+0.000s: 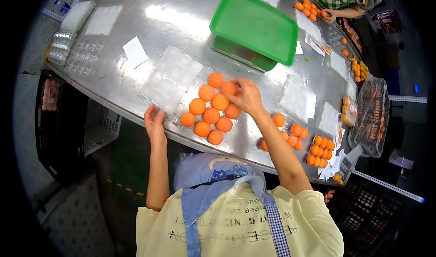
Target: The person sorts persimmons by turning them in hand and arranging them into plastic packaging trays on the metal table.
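Oranges point(211, 115) fill a clear plastic clamshell tray point(178, 121) in front of me, set in close rows. Its clear lid point(175, 75) lies folded back on the left, with a white sheet inside. My right hand point(247, 96) curls its fingers and thumb round an orange point(229, 88) at the tray's upper right; the fingertips are slightly blurred. At the table's front edge, my left hand point(155, 124) is beside the lower left corner of the lid and tray. Its fingers are apart, and I see nothing held in them.
A green lidded plastic box point(254, 25) stands behind the tray. Loose oranges point(293, 136) and a filled pack point(320, 151) are at right. Stacked clear trays point(63, 43) and a white card point(135, 52) are at left. Across the table, a co-worker's hand point(330, 16) touches oranges.
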### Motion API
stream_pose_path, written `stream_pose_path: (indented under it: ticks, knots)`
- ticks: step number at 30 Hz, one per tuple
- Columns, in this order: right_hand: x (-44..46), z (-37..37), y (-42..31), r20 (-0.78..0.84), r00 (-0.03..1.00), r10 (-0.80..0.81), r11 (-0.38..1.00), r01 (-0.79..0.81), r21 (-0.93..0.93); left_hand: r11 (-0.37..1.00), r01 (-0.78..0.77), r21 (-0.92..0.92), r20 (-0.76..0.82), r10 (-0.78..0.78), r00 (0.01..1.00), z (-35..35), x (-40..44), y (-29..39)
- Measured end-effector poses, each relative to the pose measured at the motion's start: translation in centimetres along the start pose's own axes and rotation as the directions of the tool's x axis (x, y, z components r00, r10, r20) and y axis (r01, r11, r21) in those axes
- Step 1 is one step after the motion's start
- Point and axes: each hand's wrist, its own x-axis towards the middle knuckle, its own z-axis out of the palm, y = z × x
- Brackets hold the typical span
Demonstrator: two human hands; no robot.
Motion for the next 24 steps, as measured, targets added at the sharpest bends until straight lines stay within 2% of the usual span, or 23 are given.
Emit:
stream_pose_path:
  ticks: [4, 8, 10, 12, 13, 14, 15, 16, 18, 20, 22, 23, 24]
  knots:
    - [-0.4, 0.6, 0.7, -0.126, 0.99, -0.068, 0.996, 0.074, 0.041, 0.999, -0.032, -0.004, -0.118, 0.032, 0.993, 0.7, 0.2, -0.7]
    - [-1.3, 2.1, 1.1, -0.157, 0.988, -0.001, 0.988, 0.025, 0.153, 0.996, -0.089, -0.014, -0.135, 0.086, 0.987, 0.5, 0.6, -1.4]
    - [-1.5, 3.1, 2.3, -0.202, 0.979, -0.02, 0.99, 0.047, 0.132, 0.992, -0.113, -0.063, -0.147, 0.103, 0.984, -0.5, 1.5, -3.3]
    - [-1.9, 1.6, 1.8, -0.177, 0.977, -0.119, 0.993, 0.121, 0.002, 0.991, -0.124, -0.054, -0.157, 0.114, 0.981, -0.6, 2.1, -4.2]
    - [-2.2, 0.8, 1.2, -0.244, 0.965, -0.092, 0.995, 0.1, 0.021, 0.992, -0.1, -0.082, -0.09, 0.092, 0.992, -0.2, 1.7, -3.2]
    - [-2.7, 0.1, 0.6, -0.308, 0.949, -0.068, 0.995, 0.087, 0.049, 0.983, -0.078, -0.165, -0.183, 0.048, 0.982, 0.6, 1.1, -2.6]
    - [-3.5, -0.2, 1.0, -0.337, 0.941, 0.018, 0.991, 0.028, 0.131, 0.974, -0.008, -0.226, -0.076, -0.009, 0.997, -0.4, 1.7, -3.1]
    - [-4.6, 0.0, 1.4, -0.352, 0.931, 0.101, 0.975, -0.022, 0.223, 0.964, 0.05, -0.262, -0.043, -0.063, 0.997, -0.7, 2.0, -3.5]
    - [-7.6, -0.2, 1.2, -0.239, 0.877, 0.417, 0.835, -0.266, 0.481, 0.931, 0.177, -0.318, 0.05, -0.169, 0.984, -0.7, 2.1, -3.5]
    - [-11.1, 1.9, 2.8, -0.072, 0.796, 0.601, 0.628, -0.415, 0.658, 0.932, 0.227, -0.281, 0.144, -0.193, 0.971, -0.8, 2.5, -4.2]
    - [-13.6, 3.0, 3.2, 0.322, 0.684, 0.655, 0.205, -0.57, 0.796, 0.93, 0.264, -0.257, 0.192, -0.219, 0.957, -0.2, 2.5, -5.0]
    - [-14.5, 3.4, 3.0, 0.521, 0.612, 0.596, -0.028, -0.632, 0.775, 0.927, 0.272, -0.256, 0.189, -0.228, 0.955, 0.7, 1.8, -5.1]
    - [-14.8, 3.7, 2.5, 0.544, 0.627, 0.558, -0.068, -0.618, 0.783, 0.928, 0.263, -0.264, 0.163, -0.226, 0.96, 1.4, 1.2, -4.7]
